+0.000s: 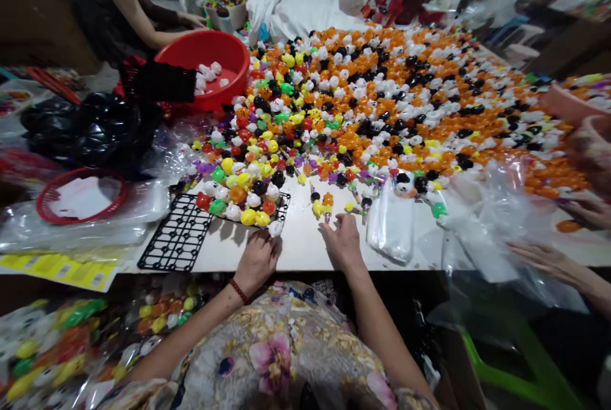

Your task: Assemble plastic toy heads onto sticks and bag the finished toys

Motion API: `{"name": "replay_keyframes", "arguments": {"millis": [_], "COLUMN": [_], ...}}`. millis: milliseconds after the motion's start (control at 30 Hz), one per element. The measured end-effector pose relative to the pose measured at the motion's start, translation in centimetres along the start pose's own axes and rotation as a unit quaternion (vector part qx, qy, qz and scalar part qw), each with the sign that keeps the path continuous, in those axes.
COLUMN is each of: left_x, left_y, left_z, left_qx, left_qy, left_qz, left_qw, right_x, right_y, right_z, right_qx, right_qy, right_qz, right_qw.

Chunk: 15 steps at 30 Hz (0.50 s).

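My left hand [258, 258] is closed at the table's front edge, its fingers around a white figure-topped toy [275, 228] at the corner of a loaded black grid rack [285, 201]. Red, yellow, green, orange, black and white toy heads stand in that rack. My right hand [344, 243] is on the white tabletop, thumb and forefinger closing round the stem of a small orange-and-yellow toy [327, 201]. Single toys lie just beyond its fingertips. A stack of clear plastic bags [391, 222] lies to its right.
An unloaded black grid rack [174, 235] lies at left, near a red basket [81, 197] on plastic sheets. A large toy heap [405, 91] covers the table behind. A red basin [222, 60] stands at back left. At right, a co-worker's hand [539, 257] handles a clear bag.
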<state>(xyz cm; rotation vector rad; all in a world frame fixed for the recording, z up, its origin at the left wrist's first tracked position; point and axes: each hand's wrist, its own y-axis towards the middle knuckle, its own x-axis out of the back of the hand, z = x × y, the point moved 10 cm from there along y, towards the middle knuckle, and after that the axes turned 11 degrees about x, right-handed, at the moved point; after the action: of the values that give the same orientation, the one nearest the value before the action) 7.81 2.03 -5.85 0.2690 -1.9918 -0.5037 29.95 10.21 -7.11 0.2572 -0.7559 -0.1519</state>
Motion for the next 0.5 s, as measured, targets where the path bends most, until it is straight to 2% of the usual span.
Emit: {"name": "replay_keyframes", "arguments": {"millis": [167, 300, 367, 500], "left_x": [0.9, 1.5, 1.6, 1.4], "left_y": [-0.1, 0.0, 0.0, 0.1], "left_z": [0.1, 0.0, 0.0, 0.0], "left_qx": [0.0, 0.002, 0.005, 0.009], "left_qy": [-0.001, 0.018, 0.022, 0.027], "left_qz": [-0.032, -0.051, -0.053, -0.044], "left_qw": [0.999, 0.999, 0.998, 0.999], "right_x": [-0.1, -0.4, -2.2, -8.0], "right_y": [1.6, 1.5, 0.9, -0.7], "right_z": [-1.4, -0.4, 0.7, 4.5], "right_qx": [-0.022, -0.043, -0.071, -0.109], "right_qy": [-0.014, 0.061, 0.166, 0.352], "right_qz": [0.069, 0.063, 0.085, 0.168], "right_qw": [0.997, 0.995, 0.98, 0.915]}}
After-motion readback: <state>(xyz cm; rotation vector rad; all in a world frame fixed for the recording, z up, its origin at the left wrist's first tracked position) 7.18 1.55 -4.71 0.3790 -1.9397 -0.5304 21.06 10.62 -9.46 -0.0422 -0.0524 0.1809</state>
